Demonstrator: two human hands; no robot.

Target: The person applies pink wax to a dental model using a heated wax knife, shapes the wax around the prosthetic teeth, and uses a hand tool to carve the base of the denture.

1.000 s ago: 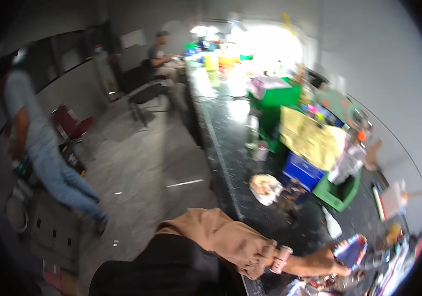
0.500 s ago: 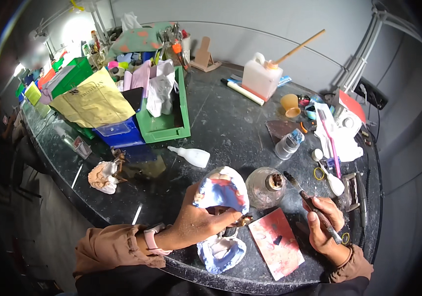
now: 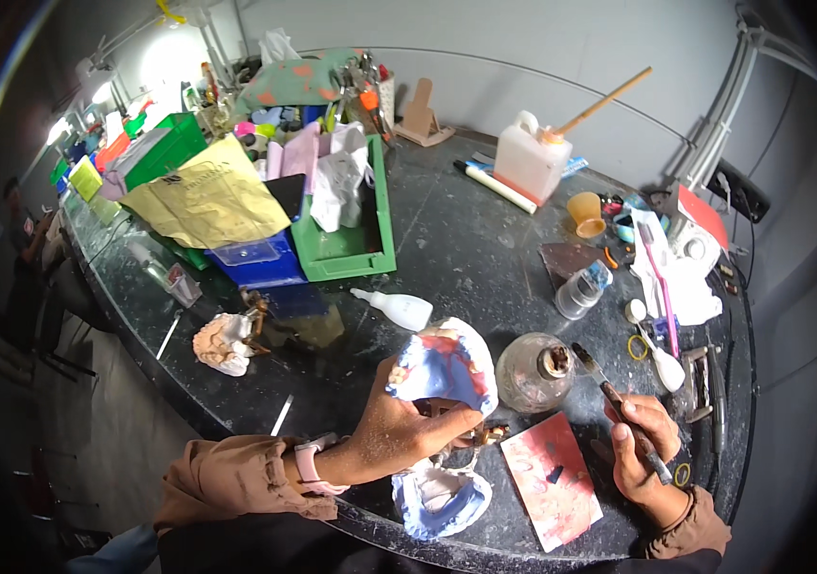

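Note:
My left hand (image 3: 413, 435) is closed around a dental cast (image 3: 446, 368), blue and white with pink wax and tooth-coloured teeth along its arch. Below it, joined by a brass-coloured articulator (image 3: 490, 435), hangs the other half, a blue and white cast (image 3: 442, 502) near the bench edge. In my right hand (image 3: 642, 445) is a wax knife (image 3: 633, 426) with a dark handle, gripped like a pen. Its darkened blade is beside the neck of a round glass spirit lamp (image 3: 534, 375); no flame can be made out. A pink wax sheet (image 3: 552, 483) with a dark piece on it lies between my hands.
Behind the casts lies a white squeeze bottle (image 3: 397, 308). Another articulated cast (image 3: 227, 344) sits at left. Green (image 3: 346, 258) and blue bins (image 3: 260, 260) stand behind. A plastic jug (image 3: 533, 163), a small glass jar (image 3: 582, 292) and a pink toothbrush (image 3: 662, 277) occupy the right side.
The whole view has shifted, so the bench appears farther right. The cast in my left hand has tilted slightly. My right hand keeps the wax knife beside the spirit lamp.

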